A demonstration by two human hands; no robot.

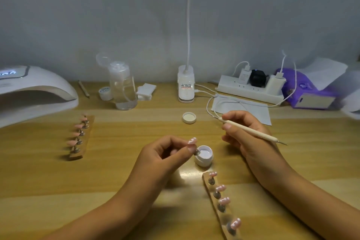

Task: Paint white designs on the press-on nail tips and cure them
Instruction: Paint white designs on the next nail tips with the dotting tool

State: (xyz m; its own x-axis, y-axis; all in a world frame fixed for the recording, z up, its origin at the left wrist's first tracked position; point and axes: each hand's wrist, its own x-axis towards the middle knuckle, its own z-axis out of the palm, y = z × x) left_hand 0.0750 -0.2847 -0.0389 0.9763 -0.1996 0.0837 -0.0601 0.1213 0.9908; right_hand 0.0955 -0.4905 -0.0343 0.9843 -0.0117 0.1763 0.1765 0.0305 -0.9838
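The curing lamp (29,91) stands lit at the upper left of the table (120,142), and I see nothing under it, so curing looks yet to come. The left strip (79,136) carries plain pink tips, seemingly unpainted. The lower-right strip (220,200) carries four white-marked ones. The right hand (243,134) grips a dotting tool (251,129). The left hand (167,154) pinches a marked nail tip (192,141) beside the open white gel pot (203,155).

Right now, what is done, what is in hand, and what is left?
Done: four tips on the near strip carry white marks. In hand: the left hand pinches a white-marked tip; the right hand holds the dotting pen. Left: the pink tips on the far strip look unpainted, then curing under the lamp.
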